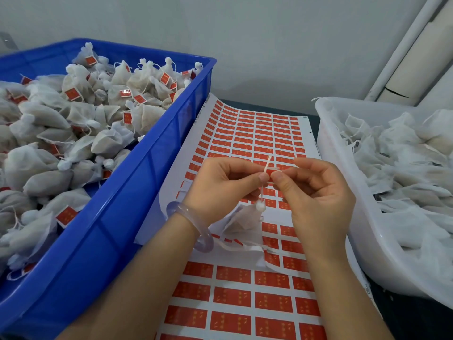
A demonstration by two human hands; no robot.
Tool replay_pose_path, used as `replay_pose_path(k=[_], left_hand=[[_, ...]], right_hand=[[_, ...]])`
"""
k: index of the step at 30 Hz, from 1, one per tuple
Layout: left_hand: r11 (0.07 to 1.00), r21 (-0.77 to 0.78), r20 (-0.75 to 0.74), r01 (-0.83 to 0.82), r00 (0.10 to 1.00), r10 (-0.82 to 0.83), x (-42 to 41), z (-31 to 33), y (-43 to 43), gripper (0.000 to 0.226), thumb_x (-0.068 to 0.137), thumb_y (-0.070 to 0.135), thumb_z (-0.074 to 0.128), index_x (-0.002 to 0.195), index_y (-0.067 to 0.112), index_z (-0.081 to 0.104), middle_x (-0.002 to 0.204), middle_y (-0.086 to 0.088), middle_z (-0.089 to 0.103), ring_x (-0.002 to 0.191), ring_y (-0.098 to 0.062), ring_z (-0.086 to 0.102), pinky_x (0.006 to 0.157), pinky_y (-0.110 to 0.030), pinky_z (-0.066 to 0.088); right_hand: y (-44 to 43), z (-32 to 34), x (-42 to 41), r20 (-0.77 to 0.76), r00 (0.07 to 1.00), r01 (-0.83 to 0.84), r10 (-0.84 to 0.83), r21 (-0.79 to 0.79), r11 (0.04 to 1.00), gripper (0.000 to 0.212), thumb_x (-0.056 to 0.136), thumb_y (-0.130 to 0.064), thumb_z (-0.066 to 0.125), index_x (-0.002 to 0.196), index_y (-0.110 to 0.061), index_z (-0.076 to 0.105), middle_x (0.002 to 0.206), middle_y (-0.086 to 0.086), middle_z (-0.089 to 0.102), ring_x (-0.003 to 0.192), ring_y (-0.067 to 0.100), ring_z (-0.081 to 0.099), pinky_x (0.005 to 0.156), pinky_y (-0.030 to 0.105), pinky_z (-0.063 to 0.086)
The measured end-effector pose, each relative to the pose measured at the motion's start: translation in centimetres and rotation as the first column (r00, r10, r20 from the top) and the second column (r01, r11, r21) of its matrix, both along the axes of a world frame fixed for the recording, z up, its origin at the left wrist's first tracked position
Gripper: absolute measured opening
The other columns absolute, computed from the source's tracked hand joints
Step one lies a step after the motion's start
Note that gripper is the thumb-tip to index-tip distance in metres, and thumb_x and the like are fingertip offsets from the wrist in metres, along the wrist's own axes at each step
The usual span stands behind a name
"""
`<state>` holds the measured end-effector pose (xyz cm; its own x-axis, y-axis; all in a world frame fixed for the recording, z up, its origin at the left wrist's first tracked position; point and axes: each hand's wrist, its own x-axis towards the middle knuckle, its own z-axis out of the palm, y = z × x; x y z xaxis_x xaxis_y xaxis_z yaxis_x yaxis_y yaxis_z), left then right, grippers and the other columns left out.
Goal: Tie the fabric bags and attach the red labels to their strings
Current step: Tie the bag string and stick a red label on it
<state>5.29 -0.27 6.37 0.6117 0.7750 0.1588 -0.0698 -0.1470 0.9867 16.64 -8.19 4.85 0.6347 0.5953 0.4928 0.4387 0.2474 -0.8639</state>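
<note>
Label sheet (245, 303) between crate (122, 217) and tub (343, 192)

Bare forearms; 1 translucent pale-lilac bangle (190, 224) circles the left wrist.

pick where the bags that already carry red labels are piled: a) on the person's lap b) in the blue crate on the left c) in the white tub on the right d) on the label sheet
B: the blue crate on the left holds the labelled bags, while the unlabelled bags in the white tub show no red.
</note>
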Motion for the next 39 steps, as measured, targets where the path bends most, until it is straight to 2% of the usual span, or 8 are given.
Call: replay_pose_path(k=[5, 8, 10, 13, 23, 29, 35, 39], left_hand=[[1.000, 0.009, 0.013, 0.013, 1.000, -0.013, -0.06, 0.03, -0.02, 0.018, 0.083, 0.009, 0.065, 0.079, 0.026, 0.070, 0.065, 0.011, 0.070, 0.060, -0.007, 0.066, 0.056, -0.012, 0.050], [1.000, 0.006, 0.022, 0.018, 1.000, -0.019, -0.11, 0.05, 0.03, 0.018, 0.083, 0.008, 0.064, 0.082, 0.024, 0.071, 0.067, 0.011, 0.070, 0.062, -0.007, 0.067, 0.058, -0.013, 0.051], [1.000, -0.001, 0.027, 0.026, 0.999, -0.026, -0.16, 0.08, 0.07, 0.018, 0.083, 0.008, 0.064, 0.082, 0.025, 0.070, 0.069, 0.012, 0.071, 0.066, -0.007, 0.068, 0.058, -0.013, 0.051], [0.999, -0.016, 0.036, 0.029, 0.999, -0.028, -0.14, 0.08, 0.08, 0.017, 0.083, 0.008, 0.065, 0.081, 0.024, 0.070, 0.072, 0.013, 0.071, 0.070, -0.008, 0.069, 0.060, -0.014, 0.052], [1.000, -0.022, 0.068, 0.011, 0.998, -0.009, -0.30, 0.05, 0.22, 0.009, 0.080, 0.015, 0.067, 0.084, 0.022, 0.071, 0.076, 0.008, 0.072, 0.072, -0.012, 0.070, 0.063, -0.019, 0.054], [1.000, 0.017, 0.063, -0.018, 0.998, 0.017, -0.11, 0.01, 0.29, 0.013, 0.081, 0.014, 0.067, 0.080, 0.026, 0.070, 0.073, 0.010, 0.072, 0.070, -0.011, 0.069, 0.061, -0.016, 0.053], [0.975, 0.208, 0.018, -0.073, 0.997, 0.071, 0.02, -0.21, 0.04, 0.016, 0.083, 0.013, 0.066, 0.082, 0.029, 0.068, 0.070, 0.017, 0.067, 0.072, -0.004, 0.066, 0.063, -0.012, 0.052], [0.932, 0.343, -0.009, -0.116, 0.992, 0.127, 0.12, -0.37, -0.27, 0.016, 0.086, 0.013, 0.063, 0.086, 0.029, 0.064, 0.077, 0.020, 0.063, 0.076, 0.002, 0.063, 0.069, -0.010, 0.051]], right_hand=[[0.02, -0.06, 0.10, -0.038, 0.999, -0.026, 0.025, -0.030, 0.999, 0.025, 0.065, -0.042, 0.068, 0.087, -0.036, 0.058, 0.080, -0.034, 0.064, 0.079, -0.009, 0.064, 0.058, 0.003, 0.046], [0.09, 0.03, 0.20, -0.106, 0.989, -0.117, 0.106, -0.107, 0.987, 0.024, 0.065, -0.048, 0.062, 0.086, -0.038, 0.061, 0.082, -0.036, 0.064, 0.082, -0.010, 0.063, 0.056, 0.005, 0.047], [0.12, -0.01, 0.28, -0.148, 0.974, -0.190, 0.169, -0.140, 0.972, 0.024, 0.066, -0.049, 0.060, 0.087, -0.038, 0.064, 0.085, -0.029, 0.067, 0.082, -0.003, 0.066, 0.060, 0.011, 0.052], [0.08, -0.17, 0.32, -0.168, 0.970, -0.198, 0.174, -0.136, 0.971, 0.024, 0.065, -0.049, 0.061, 0.084, -0.036, 0.067, 0.085, -0.021, 0.070, 0.081, 0.004, 0.069, 0.066, 0.018, 0.056], [0.06, -0.35, 0.40, -0.188, 0.965, -0.205, 0.184, -0.103, 0.973, 0.020, 0.068, -0.043, 0.063, 0.084, -0.032, 0.067, 0.082, -0.019, 0.071, 0.080, 0.005, 0.069, 0.061, 0.013, 0.052], [0.04, -0.30, 0.26, -0.177, 0.966, -0.207, 0.188, -0.098, 0.973, 0.018, 0.070, -0.043, 0.060, 0.083, -0.032, 0.066, 0.079, -0.021, 0.070, 0.079, 0.004, 0.068, 0.059, 0.011, 0.051], [0.10, -0.34, 0.01, -0.081, 0.983, -0.175, 0.167, -0.115, 0.978, 0.018, 0.075, -0.040, 0.056, 0.084, -0.026, 0.062, 0.078, -0.014, 0.069, 0.073, 0.004, 0.067, 0.057, 0.011, 0.051], [0.16, -0.49, -0.37, -0.022, 0.988, -0.154, 0.153, -0.124, 0.980, 0.013, 0.078, -0.038, 0.055, 0.084, -0.027, 0.060, 0.078, -0.011, 0.067, 0.073, 0.005, 0.066, 0.061, 0.012, 0.052]])
